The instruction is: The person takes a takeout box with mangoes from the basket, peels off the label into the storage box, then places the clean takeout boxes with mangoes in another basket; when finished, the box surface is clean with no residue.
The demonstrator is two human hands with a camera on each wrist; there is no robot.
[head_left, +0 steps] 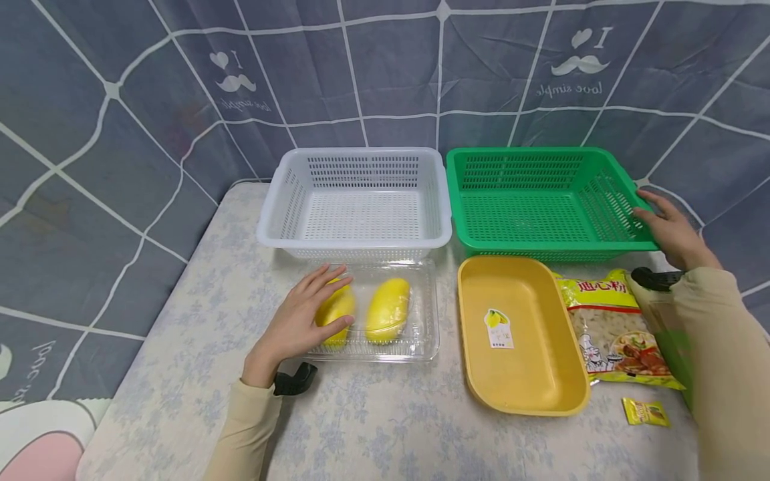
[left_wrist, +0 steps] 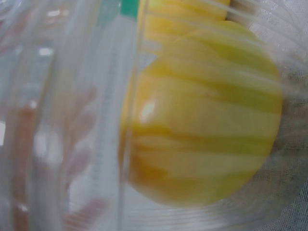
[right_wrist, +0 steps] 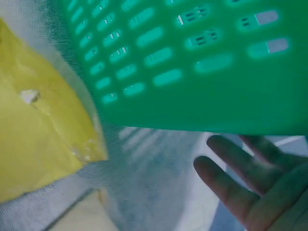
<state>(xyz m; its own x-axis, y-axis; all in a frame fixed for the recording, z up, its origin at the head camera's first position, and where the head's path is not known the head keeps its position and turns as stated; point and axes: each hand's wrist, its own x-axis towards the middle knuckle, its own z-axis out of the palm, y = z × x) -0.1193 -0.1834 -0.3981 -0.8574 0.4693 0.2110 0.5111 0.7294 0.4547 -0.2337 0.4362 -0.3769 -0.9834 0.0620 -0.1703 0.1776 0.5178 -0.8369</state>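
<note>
In the head view my left hand (head_left: 307,314), fingers spread, rests over the left part of a clear plastic clamshell box (head_left: 424,314). Two yellow mango-shaped fruits lie inside it; the left fruit (head_left: 337,304) is partly covered by the hand, while the right fruit (head_left: 388,310) shows fully. A yellow fruit (left_wrist: 207,115) fills much of the left wrist view behind ridged clear plastic. At the right side of a green basket (head_left: 541,242), my right hand (head_left: 676,230) has its fingertips at the rim. Its fingers (right_wrist: 231,187) look extended and apart in the right wrist view.
A white basket (head_left: 355,244) stands left of the green one. Nearer are a yellow tray (head_left: 535,361) with a lemon sticker, a pasta bag (head_left: 619,334) and a small yellow packet (head_left: 645,412). A green package (head_left: 664,321) lies partly under the right forearm.
</note>
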